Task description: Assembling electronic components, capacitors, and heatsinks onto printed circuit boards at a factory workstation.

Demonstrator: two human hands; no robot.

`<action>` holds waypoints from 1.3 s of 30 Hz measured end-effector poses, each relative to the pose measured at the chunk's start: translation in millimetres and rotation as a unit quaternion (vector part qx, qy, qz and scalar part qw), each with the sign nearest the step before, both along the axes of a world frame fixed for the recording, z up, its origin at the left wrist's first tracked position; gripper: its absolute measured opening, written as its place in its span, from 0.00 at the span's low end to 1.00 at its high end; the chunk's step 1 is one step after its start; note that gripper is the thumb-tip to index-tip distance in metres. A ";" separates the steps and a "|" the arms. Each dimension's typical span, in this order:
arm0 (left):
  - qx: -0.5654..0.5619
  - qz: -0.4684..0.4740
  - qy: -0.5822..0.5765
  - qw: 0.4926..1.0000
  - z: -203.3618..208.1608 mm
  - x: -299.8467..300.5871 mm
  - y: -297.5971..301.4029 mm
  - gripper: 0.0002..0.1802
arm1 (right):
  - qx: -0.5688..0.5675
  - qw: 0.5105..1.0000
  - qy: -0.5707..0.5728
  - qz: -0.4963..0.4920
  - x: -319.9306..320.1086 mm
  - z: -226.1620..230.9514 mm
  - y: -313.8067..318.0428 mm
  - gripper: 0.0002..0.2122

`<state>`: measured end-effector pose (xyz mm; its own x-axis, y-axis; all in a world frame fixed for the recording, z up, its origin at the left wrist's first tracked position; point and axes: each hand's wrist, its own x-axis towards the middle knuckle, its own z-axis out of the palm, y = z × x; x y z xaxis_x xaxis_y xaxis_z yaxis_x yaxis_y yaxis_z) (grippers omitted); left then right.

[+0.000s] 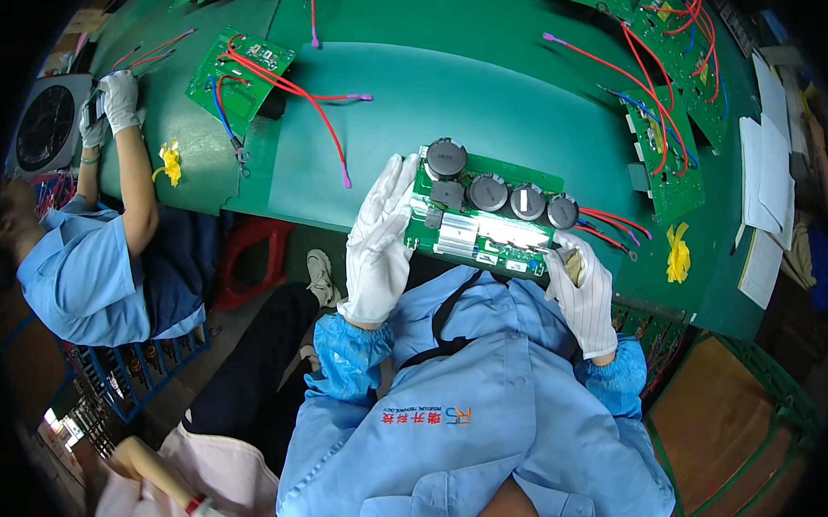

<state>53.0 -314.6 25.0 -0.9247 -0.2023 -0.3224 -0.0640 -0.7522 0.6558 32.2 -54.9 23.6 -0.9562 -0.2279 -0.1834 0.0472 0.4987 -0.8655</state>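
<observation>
Circuit board (pixel 495 215): held up at the near edge of the green desk (pixel 369 14), before the wearer's blue shirt (pixel 473 384). Component side faces my head camera: four round dark parts, silver finned metal, red and blue leads at right. Right grip (pixel 584 298), white-gloved, is clamped on the lower right corner. Left grip (pixel 377 251), also gloved, lies against the left edge, fingers straight and together; I cannot tell whether its thumb pinches.

Beyond, I note a yellow bundle (pixel 677 254) on the right and wired boards (pixel 671 181) near it. Farther left, another wired board (pixel 244 100) rests near a co-worker (pixel 77 279), beside a fan (pixel 47 124).
</observation>
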 end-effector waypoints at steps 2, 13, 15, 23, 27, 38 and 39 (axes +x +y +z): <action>-0.135 -0.035 0.000 0.990 -4.0 3.2 -4.3 0.34 | -0.009 1.000 -0.021 -0.004 -1.3 5.5 -1.9 0.12; -0.009 -0.005 0.007 1.000 -6.8 4.7 -2.7 0.30 | -0.020 0.999 -0.040 0.003 -2.4 5.5 1.7 0.12; -0.149 -0.035 0.001 0.988 -7.2 4.9 -5.0 0.28 | -0.028 0.998 -0.047 -0.002 -2.4 5.9 1.0 0.12; -0.058 -0.008 -0.008 0.998 -6.4 3.4 -0.1 0.32 | -0.029 0.998 -0.048 0.011 -4.6 6.3 3.9 0.13; -0.102 -0.030 -0.016 0.994 -6.2 5.0 -2.4 0.31 | -0.038 0.998 -0.043 0.012 -4.3 4.3 4.6 0.12; -0.118 -0.026 -0.023 0.992 -7.3 4.7 -1.6 0.31 | -0.022 0.999 -0.035 0.018 -4.6 3.4 5.1 0.13; -0.111 -0.023 -0.020 0.993 -8.1 5.0 -1.6 0.32 | -0.021 0.999 -0.034 0.019 -4.4 3.2 5.0 0.13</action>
<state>58.0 -316.3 17.0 -0.9223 -0.2299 -0.3107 -0.1238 -0.5858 0.8010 27.8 -49.8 26.8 -0.9323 -0.2723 -0.2383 0.0892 0.4654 -0.8806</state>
